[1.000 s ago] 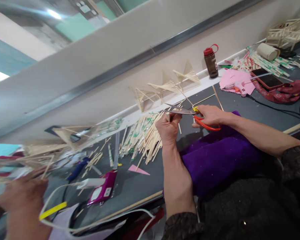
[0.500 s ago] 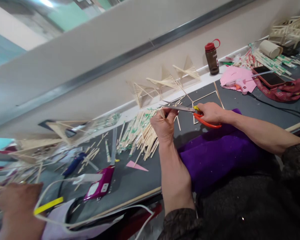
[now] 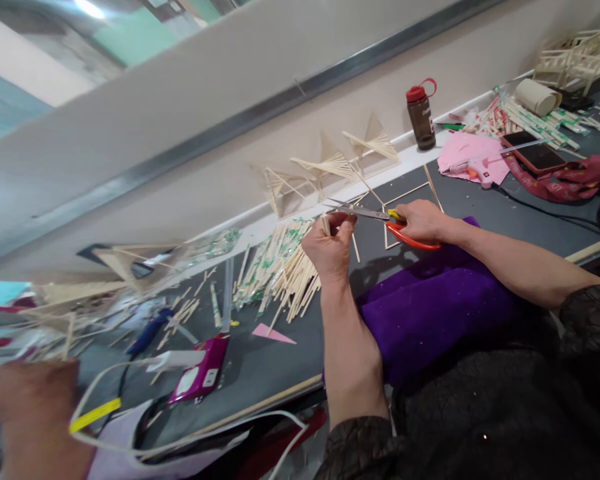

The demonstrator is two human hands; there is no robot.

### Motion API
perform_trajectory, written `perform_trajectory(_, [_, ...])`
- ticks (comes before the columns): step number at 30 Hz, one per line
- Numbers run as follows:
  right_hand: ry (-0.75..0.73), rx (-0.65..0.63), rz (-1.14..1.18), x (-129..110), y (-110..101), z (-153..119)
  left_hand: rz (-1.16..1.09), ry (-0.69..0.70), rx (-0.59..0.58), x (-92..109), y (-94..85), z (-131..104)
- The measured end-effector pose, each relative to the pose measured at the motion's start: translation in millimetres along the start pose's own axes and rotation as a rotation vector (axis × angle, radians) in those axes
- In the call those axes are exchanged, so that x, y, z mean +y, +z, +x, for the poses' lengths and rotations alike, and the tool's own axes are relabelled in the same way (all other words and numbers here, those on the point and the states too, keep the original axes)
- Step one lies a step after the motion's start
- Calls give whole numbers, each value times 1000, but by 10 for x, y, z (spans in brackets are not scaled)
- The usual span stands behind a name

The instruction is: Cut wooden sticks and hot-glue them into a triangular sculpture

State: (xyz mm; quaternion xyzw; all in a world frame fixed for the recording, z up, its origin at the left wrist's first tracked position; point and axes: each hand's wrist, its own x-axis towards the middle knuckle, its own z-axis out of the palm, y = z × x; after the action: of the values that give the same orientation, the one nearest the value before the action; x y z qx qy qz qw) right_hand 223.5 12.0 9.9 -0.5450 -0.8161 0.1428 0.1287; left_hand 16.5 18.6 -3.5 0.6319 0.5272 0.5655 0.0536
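Observation:
My right hand [image 3: 421, 221] is closed round the red and yellow handles of a pair of scissors [image 3: 365, 212]. The blades are parted and point left, reaching over the fingertips of my left hand [image 3: 330, 247]. That hand is closed, with the end of a thin wooden stick [image 3: 325, 225] showing between its fingers. Just left of it lies a heap of loose wooden sticks [image 3: 296, 283]. Behind my hands, a thin stick frame [image 3: 407, 193] rests on the dark table.
Twisted stick models [image 3: 330, 165] stand along the wall. A brown bottle [image 3: 421, 121], a glue gun [image 3: 473, 170] on pink paper and a phone [image 3: 535, 152] are at the right. A purple pack [image 3: 203, 370] and another person's hand [image 3: 35, 393] are at the left.
The person's hand at the far left has moved slightly left. My left hand has turned a little under the blades, its thumb shifting right. The scissors stay in my right hand.

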Motion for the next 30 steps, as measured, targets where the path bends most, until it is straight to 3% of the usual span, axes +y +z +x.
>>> perform_trajectory(8, [-7, 31, 24, 23, 10, -23, 73, 19, -48, 45, -24, -1])
perform_trajectory(17, [-23, 9, 92, 7, -10, -37, 37, 135, -127, -43, -51, 12])
perform_trajectory(30, [-20, -54, 132, -26, -56, -76, 14, 142, -192, 27, -35, -11])
